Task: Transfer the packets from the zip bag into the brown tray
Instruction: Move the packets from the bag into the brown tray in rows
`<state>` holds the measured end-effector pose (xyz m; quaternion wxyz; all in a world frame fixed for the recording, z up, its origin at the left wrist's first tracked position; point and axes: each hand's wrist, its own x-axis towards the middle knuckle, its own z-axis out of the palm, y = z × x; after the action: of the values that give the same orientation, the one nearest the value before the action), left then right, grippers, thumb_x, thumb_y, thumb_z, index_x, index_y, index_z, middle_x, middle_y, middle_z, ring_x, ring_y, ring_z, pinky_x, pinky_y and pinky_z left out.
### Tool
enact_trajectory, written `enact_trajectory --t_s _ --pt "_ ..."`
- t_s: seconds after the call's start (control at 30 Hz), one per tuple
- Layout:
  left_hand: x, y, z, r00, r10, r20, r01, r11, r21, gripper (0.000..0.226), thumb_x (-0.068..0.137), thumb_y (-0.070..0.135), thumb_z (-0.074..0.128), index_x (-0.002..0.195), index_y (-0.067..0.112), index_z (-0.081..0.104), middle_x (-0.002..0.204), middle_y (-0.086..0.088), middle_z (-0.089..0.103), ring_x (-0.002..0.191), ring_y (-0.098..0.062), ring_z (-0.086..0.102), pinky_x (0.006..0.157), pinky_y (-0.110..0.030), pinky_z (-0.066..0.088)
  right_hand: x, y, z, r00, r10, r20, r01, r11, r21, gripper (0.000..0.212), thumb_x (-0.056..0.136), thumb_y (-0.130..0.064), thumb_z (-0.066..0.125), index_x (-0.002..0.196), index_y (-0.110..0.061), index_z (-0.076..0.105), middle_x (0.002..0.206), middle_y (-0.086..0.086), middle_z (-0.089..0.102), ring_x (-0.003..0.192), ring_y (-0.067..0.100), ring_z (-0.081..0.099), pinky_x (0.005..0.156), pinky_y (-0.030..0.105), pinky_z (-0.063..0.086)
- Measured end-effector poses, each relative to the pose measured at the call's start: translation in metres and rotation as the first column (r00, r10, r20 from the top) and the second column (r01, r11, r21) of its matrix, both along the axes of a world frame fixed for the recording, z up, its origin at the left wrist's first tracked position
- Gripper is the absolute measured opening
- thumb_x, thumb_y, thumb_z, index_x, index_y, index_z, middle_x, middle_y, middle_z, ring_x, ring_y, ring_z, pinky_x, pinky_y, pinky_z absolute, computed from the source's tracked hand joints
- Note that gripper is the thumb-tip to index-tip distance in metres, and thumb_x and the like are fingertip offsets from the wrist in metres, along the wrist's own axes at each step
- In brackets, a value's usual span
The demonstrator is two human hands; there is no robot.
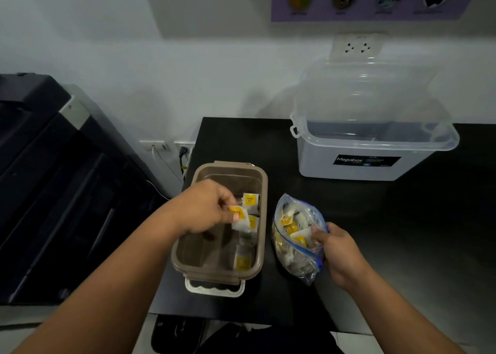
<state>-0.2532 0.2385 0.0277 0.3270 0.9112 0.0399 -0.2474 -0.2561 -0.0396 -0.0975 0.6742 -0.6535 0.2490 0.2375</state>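
Note:
The brown tray [198,259] stands on the black table, with several white-and-yellow packets lying along its right side. My left hand [206,206] hovers over the tray and pinches one white-and-yellow packet [240,218] between its fingertips. To the right lies the clear zip bag [292,257] with a blue seal, filled with more packets. My right hand [338,251] grips the bag's open edge, fingers reaching into its mouth.
A clear lidded storage box [373,139] stands at the back right of the black table [402,233]. A large dark machine [53,179] fills the left side. Wall sockets and cables sit behind the tray, beside the table's left edge.

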Motion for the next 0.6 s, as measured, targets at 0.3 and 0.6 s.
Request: enact_trajectory --t_s 0.3,0.6 --pt "0.005 -0.015 -0.06 0.913 -0.099 -0.395 0.128 0.991 0.046 0.021 0.095 0.013 0.067 0.116 0.014 0.067 0.09 -0.005 0.07 0.072 -0.012 0.069 0.06 -0.02 0.059 -0.006 0.016 0.004 0.999 -0.054 -0.002 0.054 0.998 -0.021 0.014 0.106 -0.013 0.054 0.113 -0.009 0.065 0.097 0.014 0.079 0.085 0.029 0.078 0.063 0.036 0.059" --pt "0.003 -0.022 -0.101 0.831 0.136 -0.539 -0.073 0.988 0.136 0.019 0.092 0.008 0.07 0.109 0.004 0.064 0.084 -0.011 0.068 0.064 -0.015 0.066 0.043 -0.021 0.052 -0.011 0.018 0.002 0.995 -0.102 -0.009 0.102 0.995 0.008 0.015 0.106 -0.015 0.054 0.115 -0.01 0.066 0.1 0.014 0.079 0.086 0.029 0.079 0.062 0.036 0.06"
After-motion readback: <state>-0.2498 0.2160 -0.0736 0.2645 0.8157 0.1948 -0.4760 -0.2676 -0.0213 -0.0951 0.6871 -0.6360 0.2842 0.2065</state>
